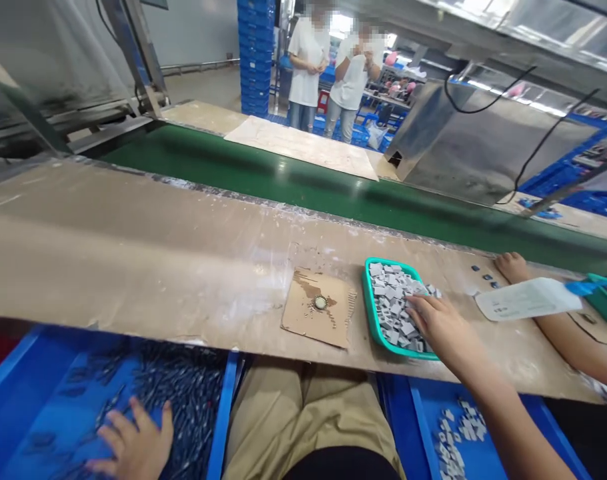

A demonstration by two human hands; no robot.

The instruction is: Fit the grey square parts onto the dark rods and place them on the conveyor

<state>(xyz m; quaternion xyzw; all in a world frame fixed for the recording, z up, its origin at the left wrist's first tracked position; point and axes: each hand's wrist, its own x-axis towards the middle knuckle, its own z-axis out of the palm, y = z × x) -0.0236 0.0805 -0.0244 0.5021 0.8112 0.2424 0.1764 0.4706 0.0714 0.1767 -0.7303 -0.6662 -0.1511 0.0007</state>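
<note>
My left hand is over the left blue bin, its fingers spread and nothing visible in them. Many slim dark plastic pieces fill that bin around it. At the teal basket on the bench, my right hand reaches over the right rim. Its fingers stretch out and touch the small grey plastic pieces heaped inside; no piece shows clearly gripped. Left of the basket lies a torn cardboard square with a small round pale disc at its middle, among brown wet-looking stains.
A second blue bin holds grey pieces at lower right. Beside me another person's hand rests near small dark parts and a translucent bottle. A green conveyor belt runs behind the bench. Two people stand beyond it.
</note>
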